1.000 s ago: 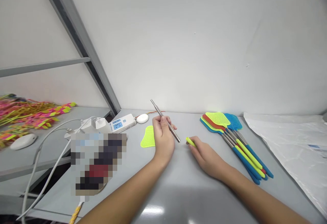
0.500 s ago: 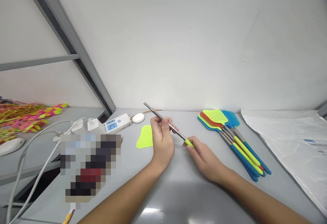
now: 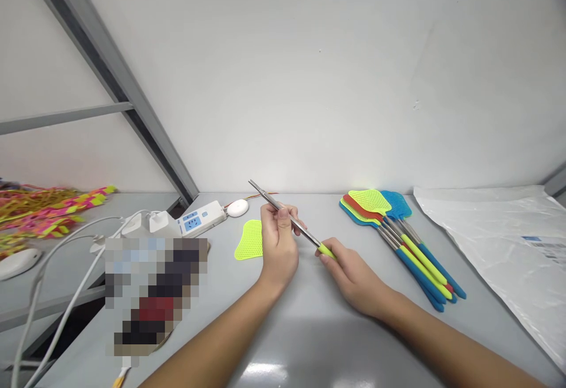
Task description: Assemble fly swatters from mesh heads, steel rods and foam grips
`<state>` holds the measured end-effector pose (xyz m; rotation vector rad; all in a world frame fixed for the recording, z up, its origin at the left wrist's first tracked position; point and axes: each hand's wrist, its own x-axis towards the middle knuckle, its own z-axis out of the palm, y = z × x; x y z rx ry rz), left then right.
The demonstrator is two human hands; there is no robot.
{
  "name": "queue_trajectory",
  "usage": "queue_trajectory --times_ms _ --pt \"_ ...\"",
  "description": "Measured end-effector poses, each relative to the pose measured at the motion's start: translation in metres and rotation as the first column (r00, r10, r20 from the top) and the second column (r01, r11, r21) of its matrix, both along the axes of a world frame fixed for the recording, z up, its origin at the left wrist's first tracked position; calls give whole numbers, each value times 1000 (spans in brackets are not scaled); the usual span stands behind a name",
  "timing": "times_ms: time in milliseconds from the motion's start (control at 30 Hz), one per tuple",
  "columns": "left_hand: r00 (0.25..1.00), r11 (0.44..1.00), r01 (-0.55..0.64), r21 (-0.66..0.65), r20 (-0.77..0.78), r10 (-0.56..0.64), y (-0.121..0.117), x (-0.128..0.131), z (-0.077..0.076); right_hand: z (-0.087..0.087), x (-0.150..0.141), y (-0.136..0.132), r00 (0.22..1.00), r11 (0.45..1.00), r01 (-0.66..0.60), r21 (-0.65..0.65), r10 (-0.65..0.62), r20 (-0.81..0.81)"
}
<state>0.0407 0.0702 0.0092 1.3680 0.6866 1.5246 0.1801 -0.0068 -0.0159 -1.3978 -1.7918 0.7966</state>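
My left hand is closed round a thin metal rod that slants up to the left above the grey table. My right hand grips a yellow-green handle sleeve, whose end meets the rod's lower tip. A loose yellow-green mesh swatter head lies flat just left of my left hand.
A pile of finished fly swatters in blue, red and yellow-green lies to the right. A plastic sheet covers the far right. A white power strip, cables and a white puck sit left; coloured parts lie far left.
The right hand brought the yellow-green sleeve from the table up to the rod's lower end, and the two now meet. The left hand has kept hold of the rod.
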Motion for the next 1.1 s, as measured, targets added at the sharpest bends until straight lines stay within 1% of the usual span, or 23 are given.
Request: queue_trajectory --times_ms 167,233,333,433,567,733,800,867,933,1000,1100 --pt "999 999 8 47 -37 -6 -4 1 -1 1 0 0 999 999 30 37 -31 29" --pt "995 998 26 57 -93 -21 -10 3 -3 0 0 0 999 997 41 61 -42 24" --pt "971 993 106 42 -222 -94 -19 7 -7 -3 1 1 998 995 65 80 -65 -9" --pt "948 983 183 4 -264 -176 -22 8 -9 -4 2 3 997 994 73 78 -70 -40" --pt "965 988 155 7 -215 -150 -17 5 -7 -3 0 3 998 997 51 61 -48 -51" --pt "999 1000 28 1 -29 -28 -8 2 -5 -1 -2 0 1000 1000 -11 -2 11 -4" --pt "1000 1000 3 -7 29 -3 -4 1 -4 -1 -2 0 1000 1000 -13 -10 13 1" --pt "1000 999 -9 -38 27 10 -1 1 -3 -2 -2 0 1000 1000 -7 -9 7 -4" --pt "1000 998 -10 -67 -23 8 -1 0 -2 -3 -2 1 1000 1000 -4 -2 4 -14" --pt "998 997 -1 -77 -61 -4 -3 1 -1 -3 -3 0 1000 1000 -5 1 5 -22" --pt "997 996 18 -86 -72 -24 -7 3 -1 -2 -6 0 999 1000 1 13 0 -33"
